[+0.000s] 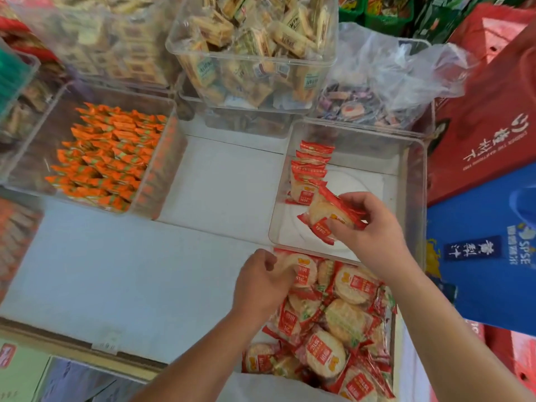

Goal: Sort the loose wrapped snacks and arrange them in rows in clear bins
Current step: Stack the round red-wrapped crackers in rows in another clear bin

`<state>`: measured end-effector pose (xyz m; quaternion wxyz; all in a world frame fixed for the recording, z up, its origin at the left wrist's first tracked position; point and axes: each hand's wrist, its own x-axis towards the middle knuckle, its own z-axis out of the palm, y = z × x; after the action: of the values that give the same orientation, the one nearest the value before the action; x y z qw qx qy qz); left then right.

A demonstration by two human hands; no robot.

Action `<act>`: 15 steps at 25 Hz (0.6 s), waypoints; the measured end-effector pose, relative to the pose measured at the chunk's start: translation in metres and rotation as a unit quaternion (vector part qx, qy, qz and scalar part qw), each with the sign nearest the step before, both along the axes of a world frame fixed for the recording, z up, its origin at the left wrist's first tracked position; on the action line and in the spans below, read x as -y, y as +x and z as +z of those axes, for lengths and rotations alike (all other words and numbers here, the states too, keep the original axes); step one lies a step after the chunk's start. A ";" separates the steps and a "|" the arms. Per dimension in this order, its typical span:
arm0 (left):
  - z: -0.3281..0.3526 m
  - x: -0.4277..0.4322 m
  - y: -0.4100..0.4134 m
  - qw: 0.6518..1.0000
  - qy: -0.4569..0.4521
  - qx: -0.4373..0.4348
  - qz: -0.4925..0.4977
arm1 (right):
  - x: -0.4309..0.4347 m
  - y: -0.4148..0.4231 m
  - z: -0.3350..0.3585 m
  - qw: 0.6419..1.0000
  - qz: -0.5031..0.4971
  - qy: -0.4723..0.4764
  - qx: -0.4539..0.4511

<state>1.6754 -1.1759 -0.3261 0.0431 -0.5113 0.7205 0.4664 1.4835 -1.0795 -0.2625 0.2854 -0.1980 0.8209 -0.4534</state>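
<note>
Slick packets could topple the row
The right hand [368,227] grips a few rice crackers [327,216] over the clear bin [417,175], just beside its standing row [310,172]; the left hand [261,282] pinches one in the loose pile [342,323]. A slipped packet or careless nudge could knock the row flat.

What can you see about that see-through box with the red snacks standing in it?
The clear bin is a see-through, plastic-looking box with rounded corners and no lid, upright on the white shelf. It is mostly bare inside: one short row of packets, red-edged with round crackers, stands on edge along its left wall. The right hand reaches in over the near rim, holding loose packets by the row's near end.
</note>
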 end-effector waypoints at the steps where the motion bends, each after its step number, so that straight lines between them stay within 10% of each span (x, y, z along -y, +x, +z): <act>1: -0.010 -0.007 0.000 0.999 0.000 0.030 -0.019 | -0.002 0.001 -0.003 1.000 -0.001 0.004 -0.005; 15: 0.071 0.009 0.036 0.975 0.079 -0.203 0.049 | 0.010 0.011 0.009 0.994 0.112 0.013 0.005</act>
<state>1.7110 -1.1852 -0.2550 -0.0865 -0.4359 0.6490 0.6175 1.4943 -1.0891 -0.2530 0.3409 -0.2830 0.7981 -0.4084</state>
